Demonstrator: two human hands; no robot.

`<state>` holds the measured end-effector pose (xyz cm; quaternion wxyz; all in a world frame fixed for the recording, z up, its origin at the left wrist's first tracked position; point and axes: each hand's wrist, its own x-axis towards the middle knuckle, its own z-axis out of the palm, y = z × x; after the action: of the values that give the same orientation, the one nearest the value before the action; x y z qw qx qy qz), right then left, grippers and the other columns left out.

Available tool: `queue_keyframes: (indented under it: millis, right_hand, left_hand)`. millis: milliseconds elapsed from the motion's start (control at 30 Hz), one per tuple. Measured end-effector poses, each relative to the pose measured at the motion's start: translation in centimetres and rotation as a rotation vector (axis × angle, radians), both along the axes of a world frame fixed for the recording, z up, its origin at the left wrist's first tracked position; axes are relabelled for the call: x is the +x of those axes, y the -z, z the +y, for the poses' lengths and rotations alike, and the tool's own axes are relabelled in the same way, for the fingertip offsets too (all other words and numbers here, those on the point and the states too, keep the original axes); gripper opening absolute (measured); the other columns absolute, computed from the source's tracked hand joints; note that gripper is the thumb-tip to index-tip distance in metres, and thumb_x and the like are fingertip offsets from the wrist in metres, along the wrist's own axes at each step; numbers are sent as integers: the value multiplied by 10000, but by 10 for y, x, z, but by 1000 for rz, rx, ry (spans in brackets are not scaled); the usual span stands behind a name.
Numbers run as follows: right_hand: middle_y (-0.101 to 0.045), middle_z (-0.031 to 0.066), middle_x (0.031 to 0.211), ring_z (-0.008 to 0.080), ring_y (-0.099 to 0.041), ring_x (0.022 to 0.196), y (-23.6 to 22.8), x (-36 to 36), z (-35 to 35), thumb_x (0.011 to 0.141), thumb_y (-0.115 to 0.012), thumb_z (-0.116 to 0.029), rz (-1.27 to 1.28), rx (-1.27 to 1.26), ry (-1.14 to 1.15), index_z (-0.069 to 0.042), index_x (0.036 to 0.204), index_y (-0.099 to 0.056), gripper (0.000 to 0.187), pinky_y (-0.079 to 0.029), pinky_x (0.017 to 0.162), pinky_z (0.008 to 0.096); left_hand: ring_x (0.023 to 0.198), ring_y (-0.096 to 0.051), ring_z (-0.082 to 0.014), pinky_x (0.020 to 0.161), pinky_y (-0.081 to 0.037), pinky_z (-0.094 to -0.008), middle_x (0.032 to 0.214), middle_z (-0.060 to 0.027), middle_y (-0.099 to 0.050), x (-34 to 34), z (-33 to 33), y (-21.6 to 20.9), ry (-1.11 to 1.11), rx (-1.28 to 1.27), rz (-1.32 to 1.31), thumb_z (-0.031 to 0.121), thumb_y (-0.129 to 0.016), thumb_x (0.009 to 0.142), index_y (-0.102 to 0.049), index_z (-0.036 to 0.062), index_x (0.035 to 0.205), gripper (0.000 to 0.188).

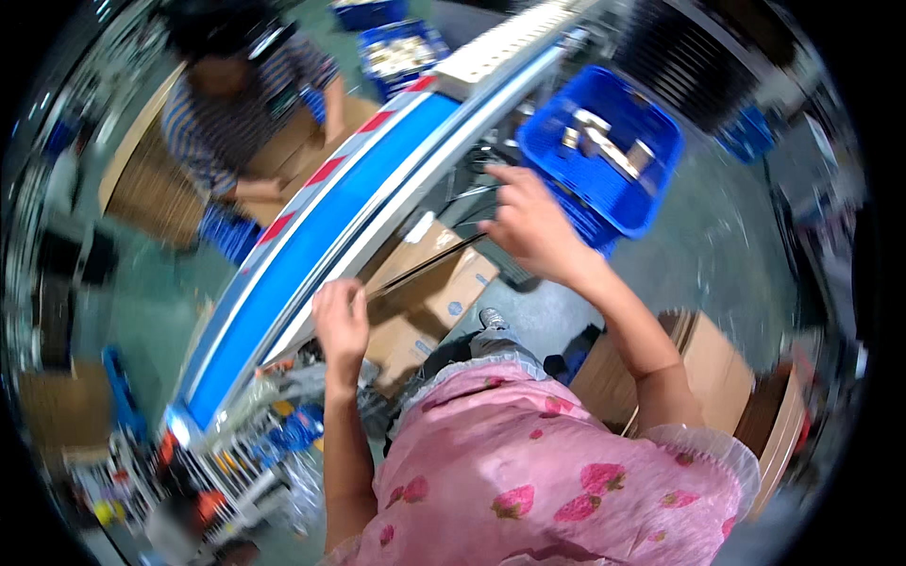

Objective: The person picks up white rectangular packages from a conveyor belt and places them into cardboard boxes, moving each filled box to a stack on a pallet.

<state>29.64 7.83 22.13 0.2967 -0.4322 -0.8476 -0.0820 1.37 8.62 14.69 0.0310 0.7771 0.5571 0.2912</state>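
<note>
My left hand is at the near edge of the blue conveyor belt, its fingers curled in; what they may hold is hidden. My right hand is in the air beside the blue plastic basket, index finger and thumb stretched apart, with nothing visible between them. A thin dark strip runs from near my left hand toward my right thumb; I cannot tell whether either hand touches it. Several pale, block-like pieces lie in the basket. Below the strip is a cardboard box.
Across the belt a person in a striped top works at a cardboard carton. A full blue crate stands behind. Flat cardboard stands at my right. Plastic bags and a rack are at the lower left.
</note>
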Motion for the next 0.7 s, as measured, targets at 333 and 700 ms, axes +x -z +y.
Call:
queue_keyframes:
  millis: [333, 700]
  right_hand:
    - [-567, 195, 843, 338, -521, 856, 71, -59, 152, 813, -302, -503, -332, -691, -432, -16, 828, -560, 551, -374, 776, 440]
    - [-542, 128, 651, 293, -548, 581, 101, -48, 190, 707, -503, -128, -173, -123, -676, -34, 782, -458, 127, -440, 488, 388]
  left_hand:
    - [1143, -343, -277, 916, -190, -555, 1246, -113, -358, 50, 18, 7, -471, 110, 353, 273, -581, 694, -388, 83, 1194, 568]
    - [640, -479, -270, 591, -378, -368, 635, -63, -477, 41, -42, 10, -276, -159, 398, 47, -517, 594, -503, 81, 769, 179]
